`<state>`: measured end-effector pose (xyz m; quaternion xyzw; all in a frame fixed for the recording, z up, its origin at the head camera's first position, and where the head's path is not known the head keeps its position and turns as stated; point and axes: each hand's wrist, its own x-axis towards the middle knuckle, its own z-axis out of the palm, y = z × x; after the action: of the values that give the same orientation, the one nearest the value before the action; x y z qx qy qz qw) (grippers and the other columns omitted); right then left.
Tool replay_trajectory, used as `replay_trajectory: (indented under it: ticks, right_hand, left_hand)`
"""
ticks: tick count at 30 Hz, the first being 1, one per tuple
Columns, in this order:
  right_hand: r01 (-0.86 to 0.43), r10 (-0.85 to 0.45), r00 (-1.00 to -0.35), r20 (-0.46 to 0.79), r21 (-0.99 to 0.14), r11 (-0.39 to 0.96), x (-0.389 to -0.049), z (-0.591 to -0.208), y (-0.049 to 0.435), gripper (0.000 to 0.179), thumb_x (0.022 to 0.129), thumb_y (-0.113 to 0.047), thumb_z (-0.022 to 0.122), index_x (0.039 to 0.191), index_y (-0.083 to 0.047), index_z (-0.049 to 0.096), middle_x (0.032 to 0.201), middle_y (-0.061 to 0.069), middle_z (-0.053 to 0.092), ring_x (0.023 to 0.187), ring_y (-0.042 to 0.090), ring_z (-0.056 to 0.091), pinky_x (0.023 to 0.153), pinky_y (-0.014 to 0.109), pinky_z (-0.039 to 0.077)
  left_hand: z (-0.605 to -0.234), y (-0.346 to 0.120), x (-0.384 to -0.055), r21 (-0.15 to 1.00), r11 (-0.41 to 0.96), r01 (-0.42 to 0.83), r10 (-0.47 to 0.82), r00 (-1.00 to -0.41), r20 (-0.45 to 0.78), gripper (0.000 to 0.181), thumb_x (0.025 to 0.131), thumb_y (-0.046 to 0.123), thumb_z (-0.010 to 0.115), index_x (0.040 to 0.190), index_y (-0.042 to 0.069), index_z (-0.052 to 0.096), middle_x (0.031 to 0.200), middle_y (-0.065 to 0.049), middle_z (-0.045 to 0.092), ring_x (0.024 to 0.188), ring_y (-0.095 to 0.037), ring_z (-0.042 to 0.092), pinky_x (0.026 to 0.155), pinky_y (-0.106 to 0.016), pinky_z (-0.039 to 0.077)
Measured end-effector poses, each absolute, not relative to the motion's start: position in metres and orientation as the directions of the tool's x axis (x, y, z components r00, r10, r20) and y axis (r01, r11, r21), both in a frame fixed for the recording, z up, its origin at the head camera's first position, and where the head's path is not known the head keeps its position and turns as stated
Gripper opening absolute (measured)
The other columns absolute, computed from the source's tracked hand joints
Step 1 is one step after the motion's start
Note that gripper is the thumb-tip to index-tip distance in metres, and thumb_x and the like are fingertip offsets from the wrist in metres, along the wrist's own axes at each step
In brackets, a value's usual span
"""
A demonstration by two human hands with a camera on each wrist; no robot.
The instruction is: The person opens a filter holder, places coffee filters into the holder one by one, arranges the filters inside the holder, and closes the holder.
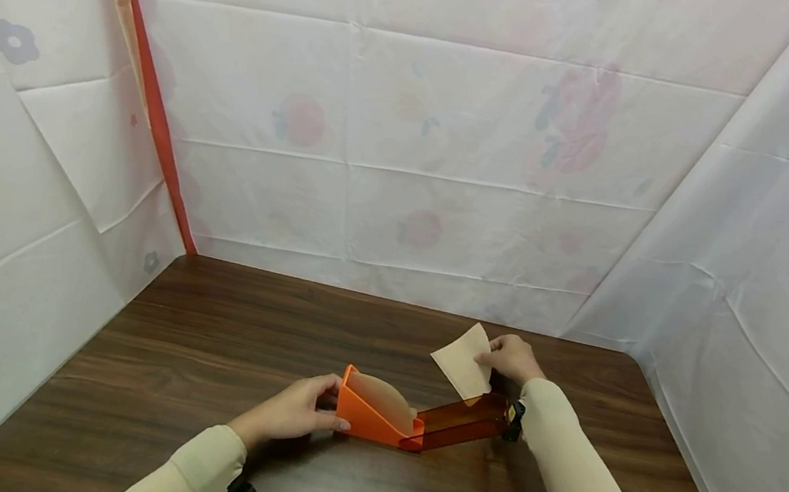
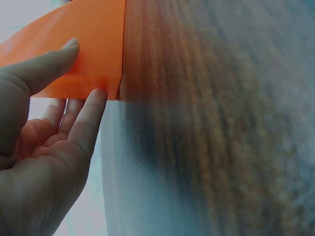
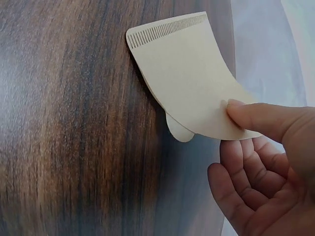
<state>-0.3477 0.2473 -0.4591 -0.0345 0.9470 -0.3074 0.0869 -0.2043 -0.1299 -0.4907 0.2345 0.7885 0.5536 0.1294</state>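
An orange coffee filter holder (image 1: 364, 422) stands on the table, with paper filters (image 1: 384, 396) upright inside it. Its see-through amber lid (image 1: 464, 422) lies swung out to the right. My left hand (image 1: 294, 410) grips the holder's left end; in the left wrist view the thumb lies on one orange wall (image 2: 96, 44) and the fingertips on the end face. Between thumb and fingers, my right hand (image 1: 516, 359) pinches a tan coffee filter (image 3: 179, 73) above the table, beyond the lid. The filter bends slightly, its crimped edge facing away from the hand, and a rounded tab pokes out at one side.
The dark wood table (image 1: 241, 317) has a white patterned sheet (image 1: 398, 221) hanging behind it and more sheeting along both sides. A red strip (image 1: 157, 103) runs down the back left corner. Each wrist wears a black camera (image 1: 514, 421).
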Motion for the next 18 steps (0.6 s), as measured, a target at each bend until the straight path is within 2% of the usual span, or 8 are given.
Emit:
replay_trajectory:
  ticks: [8,18]
  right_hand:
    - [-0.052,-0.128,-0.988,-0.084,-0.604,0.795,-0.3448,-0.4534,0.2475,0.020,0.090,-0.019,0.076,0.090,-0.001,0.067,0.086,0.008,0.063,0.073,0.021,0.051,0.062,0.031,0.041]
    - [-0.108,-0.164,-0.986,-0.033,-0.623,0.775,-0.3421,-0.4488,0.2513,0.020,0.096,-0.016,0.067,0.103,0.001,0.072,0.092,0.009,0.068,0.077,0.020,0.059,0.067,0.035,0.050]
  left_hand:
    - [-0.4904,-0.1301,-0.2037,0.929,0.290,0.229,0.511,-0.858,0.052,0.034,0.089,0.015,0.078,0.116,0.005,0.060,0.109,-0.003,0.067,0.105,-0.021,0.065,0.086,-0.030,0.054]
    - [-0.4915,-0.1298,-0.2044,0.926,0.294,0.235,0.508,-0.860,0.058,0.034,0.089,0.015,0.079,0.114,0.005,0.060,0.108,-0.004,0.067,0.104,-0.022,0.065,0.085,-0.028,0.054]
